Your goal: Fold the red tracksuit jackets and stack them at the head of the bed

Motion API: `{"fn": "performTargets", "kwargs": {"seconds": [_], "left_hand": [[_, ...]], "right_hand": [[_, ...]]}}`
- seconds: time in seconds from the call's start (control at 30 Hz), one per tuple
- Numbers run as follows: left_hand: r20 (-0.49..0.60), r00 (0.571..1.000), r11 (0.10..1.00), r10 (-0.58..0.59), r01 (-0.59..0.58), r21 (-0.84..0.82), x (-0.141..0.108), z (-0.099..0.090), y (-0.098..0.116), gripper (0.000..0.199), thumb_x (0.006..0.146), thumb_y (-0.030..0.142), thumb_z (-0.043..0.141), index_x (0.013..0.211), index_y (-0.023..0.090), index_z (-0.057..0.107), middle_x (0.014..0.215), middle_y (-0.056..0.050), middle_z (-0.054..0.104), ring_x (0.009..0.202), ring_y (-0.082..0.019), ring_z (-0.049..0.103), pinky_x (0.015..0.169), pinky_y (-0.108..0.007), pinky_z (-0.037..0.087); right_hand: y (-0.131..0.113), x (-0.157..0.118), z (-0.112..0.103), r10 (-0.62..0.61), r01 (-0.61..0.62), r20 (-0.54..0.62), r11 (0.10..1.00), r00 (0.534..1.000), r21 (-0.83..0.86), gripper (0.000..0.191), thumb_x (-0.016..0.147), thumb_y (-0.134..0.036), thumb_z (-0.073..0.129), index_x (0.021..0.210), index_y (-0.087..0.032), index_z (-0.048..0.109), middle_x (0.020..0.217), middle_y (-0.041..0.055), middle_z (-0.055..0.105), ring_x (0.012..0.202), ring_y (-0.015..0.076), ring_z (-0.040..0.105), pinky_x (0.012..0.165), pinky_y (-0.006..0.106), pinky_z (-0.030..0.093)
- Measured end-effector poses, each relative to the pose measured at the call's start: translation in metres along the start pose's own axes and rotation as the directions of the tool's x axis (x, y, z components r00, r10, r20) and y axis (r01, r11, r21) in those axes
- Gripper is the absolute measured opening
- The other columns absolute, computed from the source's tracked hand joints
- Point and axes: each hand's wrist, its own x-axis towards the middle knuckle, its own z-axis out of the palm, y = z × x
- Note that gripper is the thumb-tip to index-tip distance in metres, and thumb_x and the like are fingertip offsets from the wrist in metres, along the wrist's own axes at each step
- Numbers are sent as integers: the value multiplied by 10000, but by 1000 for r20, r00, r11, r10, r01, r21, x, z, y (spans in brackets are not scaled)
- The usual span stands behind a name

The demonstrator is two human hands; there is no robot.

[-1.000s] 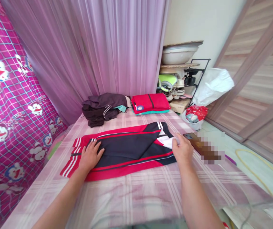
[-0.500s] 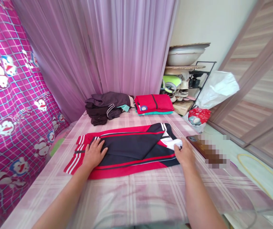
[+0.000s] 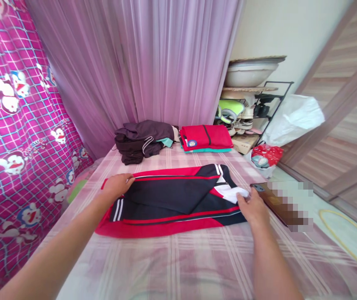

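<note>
A navy and red jacket (image 3: 166,193) with white stripes lies folded lengthwise on the bed, one sleeve laid along its middle. At its far left corner, my left hand (image 3: 118,184) is closed in a pinch on the fabric. My right hand (image 3: 253,206) is closed on the white collar lining at the right end. The jacket's left end is partly hidden behind my left hand and forearm.
Behind the jacket lie a heap of dark clothes (image 3: 143,139) and a folded red garment (image 3: 209,136) on a teal one. A phone (image 3: 275,204) rests to the right. A shoe rack (image 3: 259,118) and a red bag (image 3: 267,155) stand beyond the checked bedsheet (image 3: 172,266).
My left hand has gone from lying flat on the jacket to pinching its far left corner. The red striped hem at the left end is now folded or turned under. My right hand keeps its hold.
</note>
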Motion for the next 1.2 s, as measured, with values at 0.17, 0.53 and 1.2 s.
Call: {"fn": "performTargets", "kwargs": {"seconds": [0.17,0.53,1.2], "left_hand": [[-15,999,999,38,-38,27,24,-6,17,450,949,400,353,1217,215,664,1219,-120,708,1093,-278,666,906,-369,492],[41,935,930,351,-344,-133,111,16,153,494,869,521,497,1259,254,640,1299,-114,669,1160,-300,631,940,-402,493],[88,991,931,-106,130,-342,33,51,-104,673,837,636,398,1280,186,632,1314,-120,660,1200,-290,596,1053,-368,405]], "right_hand": [[2,4,-17,1,22,169,991,986,-134,616,914,-534,371,1337,-142,588,1239,185,672,1135,338,634,907,421,493],[13,11,-8,-104,139,192,974,976,-179,457,889,-552,434,965,-194,707,938,137,747,936,303,702,743,382,496],[-67,-37,18,-711,719,-165,695,684,-12,336,908,-361,479,1091,-209,716,1151,116,668,1058,270,599,944,402,461]]}}
